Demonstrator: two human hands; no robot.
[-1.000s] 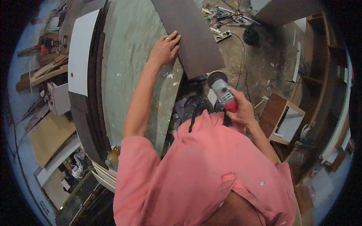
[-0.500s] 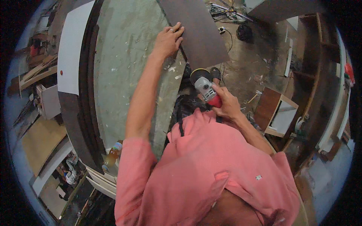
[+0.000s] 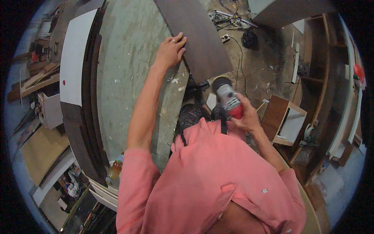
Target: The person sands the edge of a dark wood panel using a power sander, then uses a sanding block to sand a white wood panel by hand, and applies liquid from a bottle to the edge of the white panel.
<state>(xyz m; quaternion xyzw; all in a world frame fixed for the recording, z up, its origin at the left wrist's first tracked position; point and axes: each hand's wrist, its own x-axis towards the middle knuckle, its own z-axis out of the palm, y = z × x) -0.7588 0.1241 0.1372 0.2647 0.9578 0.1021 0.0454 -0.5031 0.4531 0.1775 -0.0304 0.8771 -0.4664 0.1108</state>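
A dark brown board [image 3: 202,43] lies across the right edge of a pale green worktop [image 3: 128,58], its near end jutting out over the floor. My left hand [image 3: 170,51] rests on the board's left edge, fingers stretched out and partly spread, a ring on one of them. In my right hand [image 3: 248,117] is a red and grey angle grinder [image 3: 229,99], gripped round its red body. Its round disc end points away from me, just off the board's near right corner. The tool is a little blurred.
Stacked dark panels [image 3: 91,117] line the worktop's left side, with a bottle [image 3: 114,171] near their close end. A cord [image 3: 242,58] crosses the floor from a socket block [image 3: 225,38]. To the right are a small wooden box [image 3: 286,121] and a brown shelf frame [image 3: 317,93].
My right hand has drawn the grinder right and towards me, away from the board's corner. My left hand remains on the board's edge. The view has shifted slightly.
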